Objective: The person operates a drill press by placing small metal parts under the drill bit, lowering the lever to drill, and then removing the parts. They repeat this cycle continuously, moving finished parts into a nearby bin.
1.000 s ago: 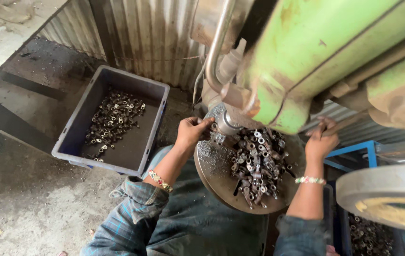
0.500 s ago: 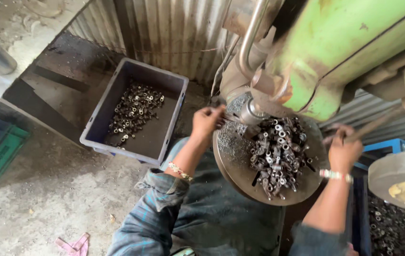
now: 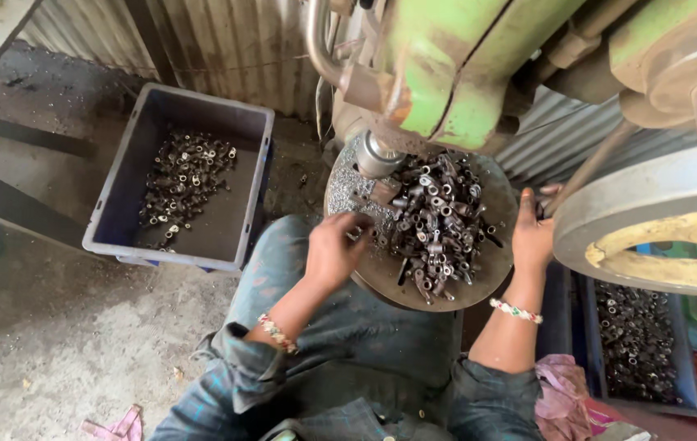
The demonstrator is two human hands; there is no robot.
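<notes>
Rusty steel forms the round bench (image 3: 381,278) under the green press (image 3: 463,73), its near rim hanging over the person's lap with a bare strip left of the heap of small metal parts (image 3: 438,220), while the grey handwheel (image 3: 650,220) crowds its right edge. Around it lie dusty concrete floor (image 3: 54,359), a corrugated wall, and a grey bin (image 3: 120,237) of finished parts well to the left. The left hand (image 3: 336,249) curls its grip over the heap's left edge, though a held part cannot be told, and the right hand (image 3: 533,237) is clenched on a thin lever (image 3: 589,167) beside the bench.
</notes>
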